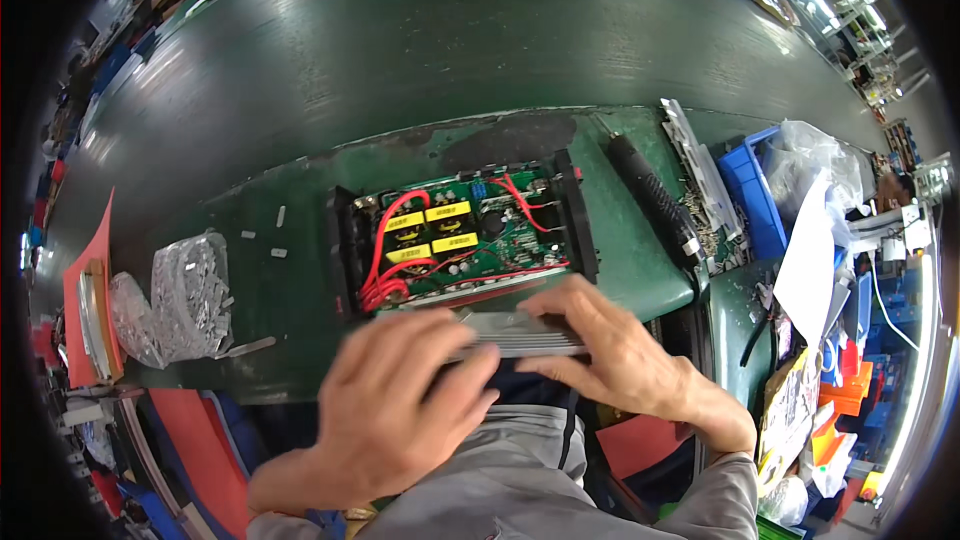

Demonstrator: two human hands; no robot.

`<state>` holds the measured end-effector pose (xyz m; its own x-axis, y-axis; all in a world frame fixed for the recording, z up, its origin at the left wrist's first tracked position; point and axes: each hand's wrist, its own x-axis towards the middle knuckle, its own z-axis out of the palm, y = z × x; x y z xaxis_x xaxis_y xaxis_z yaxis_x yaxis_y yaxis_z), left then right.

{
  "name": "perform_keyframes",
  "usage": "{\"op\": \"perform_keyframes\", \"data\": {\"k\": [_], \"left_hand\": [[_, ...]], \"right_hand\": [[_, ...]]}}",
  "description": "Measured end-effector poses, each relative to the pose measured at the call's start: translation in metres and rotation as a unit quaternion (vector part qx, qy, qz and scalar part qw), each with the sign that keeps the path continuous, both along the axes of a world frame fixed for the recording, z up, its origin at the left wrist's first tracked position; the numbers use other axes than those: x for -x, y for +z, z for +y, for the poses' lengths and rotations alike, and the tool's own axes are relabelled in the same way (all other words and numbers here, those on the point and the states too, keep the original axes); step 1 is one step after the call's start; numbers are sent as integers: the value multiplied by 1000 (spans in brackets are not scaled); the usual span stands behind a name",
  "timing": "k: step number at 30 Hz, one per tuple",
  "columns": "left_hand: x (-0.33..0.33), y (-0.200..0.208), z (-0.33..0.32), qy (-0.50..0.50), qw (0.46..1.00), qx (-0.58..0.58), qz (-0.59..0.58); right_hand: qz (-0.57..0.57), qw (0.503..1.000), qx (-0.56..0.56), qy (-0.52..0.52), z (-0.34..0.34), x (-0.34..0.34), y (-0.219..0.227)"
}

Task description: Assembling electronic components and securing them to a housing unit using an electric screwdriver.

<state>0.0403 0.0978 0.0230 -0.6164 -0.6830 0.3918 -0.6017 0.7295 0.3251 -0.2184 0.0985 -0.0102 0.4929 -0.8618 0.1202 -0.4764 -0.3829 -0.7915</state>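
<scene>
Close to my body, my right hand point(610, 350) grips the right end of a silver-grey ribbed metal panel point(530, 338), thumb below and fingers above. My left hand point(400, 405) is smeared by motion at the panel's left end. Its fingers are apart and hide that end; whether they touch it is unclear. Just beyond the panel lies a device with a green circuit board point(510, 230), yellow-labelled parts and red wires. Black end plates point(575, 215) stand at its two sides.
Right of the device lies a black electric screwdriver point(645, 185), beside metal strips point(700, 165) and a pile of screws. Farther right stands a blue bin point(752, 190) with plastic bags. At left are a clear bag of small metal parts point(190, 295) and a few loose pieces point(279, 253).
</scene>
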Motion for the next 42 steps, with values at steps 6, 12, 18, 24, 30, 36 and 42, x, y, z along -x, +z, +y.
{"op": "perform_keyframes", "data": {"k": [6, 12, 18, 24, 30, 36, 42], "left_hand": [[1, -25, 5, -26, 997, -42, -53], [4, -51, 4, -15, 999, -51, -13], [18, -60, -9, -18, 998, -62, 0], [29, -61, -3, -6, 998, -57, 2], [17, -65, -3, 8, 998, -41, -39], [18, -72, -3, -5, 994, -111, -2], [11, -70, -6, 19, 996, -89, -18]], "right_hand": [[-40, 998, -42, 40, 19, -19, -19], [32, 982, 188, 20, 13, -12, -47], [105, 946, 304, -34, 14, 0, -60], [22, 960, 276, -53, 9, -1, -70], [-20, 982, 190, 4, 5, 1, -70], [-25, 996, 84, 14, 5, 10, -67], [-19, 994, 105, 0, -11, 2, -68]]}}
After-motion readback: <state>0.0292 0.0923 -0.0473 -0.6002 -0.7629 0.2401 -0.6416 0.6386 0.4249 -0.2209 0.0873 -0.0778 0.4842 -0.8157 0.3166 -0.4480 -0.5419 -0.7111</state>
